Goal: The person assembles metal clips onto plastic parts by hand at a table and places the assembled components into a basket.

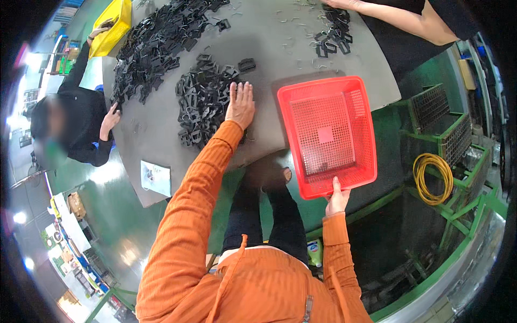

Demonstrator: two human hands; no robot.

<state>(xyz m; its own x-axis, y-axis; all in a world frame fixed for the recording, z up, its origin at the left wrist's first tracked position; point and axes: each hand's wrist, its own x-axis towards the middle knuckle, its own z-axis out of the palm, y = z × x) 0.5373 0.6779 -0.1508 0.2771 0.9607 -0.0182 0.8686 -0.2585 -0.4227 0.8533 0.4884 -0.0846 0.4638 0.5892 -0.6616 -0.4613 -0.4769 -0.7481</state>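
Observation:
My left hand [240,106] lies with its fingers stretched out against the right edge of a heap of small black plastic buckles [199,99] on the grey table. One black buckle [246,65] sits just beyond my fingertips, apart from the heap. With my right hand [337,199] I grip the near rim of a red plastic basket [367,134], thumb over the edge. The basket is tilted toward me beside the table's near edge. Its mesh floor shows a pale square patch and a small dark spot near the front.
A larger black heap [156,48] spreads along the table's [258,140] left side, where a co-worker reaches with a yellow basket [112,32]. Another person's arm [398,20] rests near more buckles [333,37] and scattered metal clips. Green metal racks [458,210] with a coiled yellow hose [432,178] stand right.

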